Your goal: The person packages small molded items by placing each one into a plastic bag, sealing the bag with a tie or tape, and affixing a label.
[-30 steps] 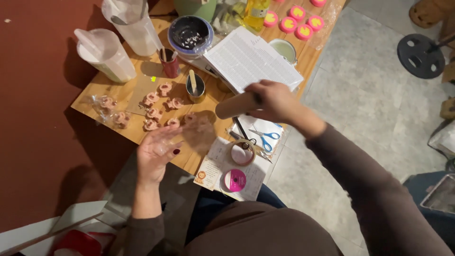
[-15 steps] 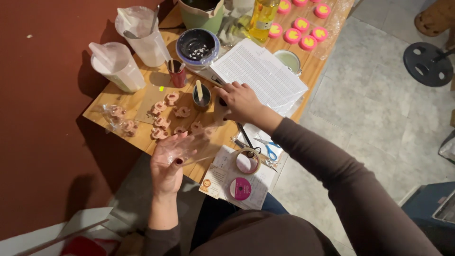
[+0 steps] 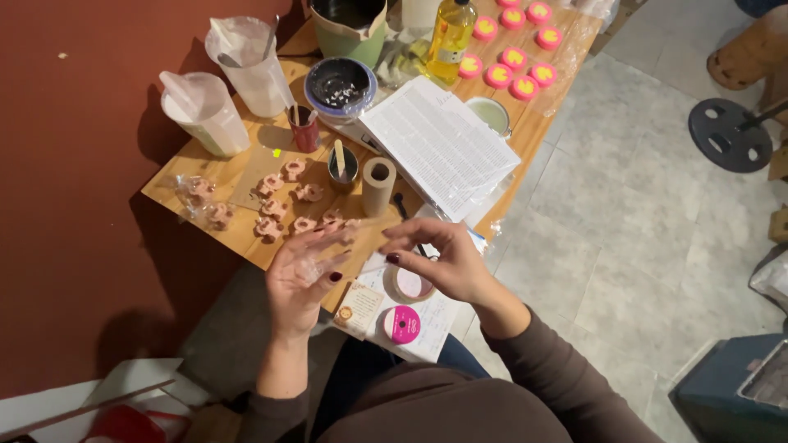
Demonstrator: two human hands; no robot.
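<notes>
Both hands are up over the near edge of the bench point(image 3: 246, 238). The left hand point(image 3: 302, 277) sits at about seven o'clock in the view, palm up, fingers point(image 3: 328, 239) spread wide and holding nothing that shows. The right hand point(image 3: 443, 261) is just beside it at five o'clock, fingers curled in narrow, thumb and forefinger nearly meeting; whether they pinch something thin is hard to tell, the tips blur. The two hands are close but apart.

Right at the left fingertips lie the pink moulded pieces point(image 3: 283, 201), a loose cluster on the wood at nine o'clock from the hands. A cardboard tube point(image 3: 377, 185) stands upright at twelve o'clock from them, with a dark cup point(image 3: 342, 166) holding a stick just beside it. Under the right hand, a tape roll point(image 3: 410, 285) rests on a paper sheet point(image 3: 427, 324), and a pink round spool point(image 3: 401, 324) lies at six o'clock from it.

Farther back: an open booklet point(image 3: 439, 143), two clear jugs point(image 3: 205, 111), a dark bowl point(image 3: 339, 84), an oil bottle point(image 3: 450, 41), and pink-and-yellow discs point(image 3: 513, 57) at one o'clock.
</notes>
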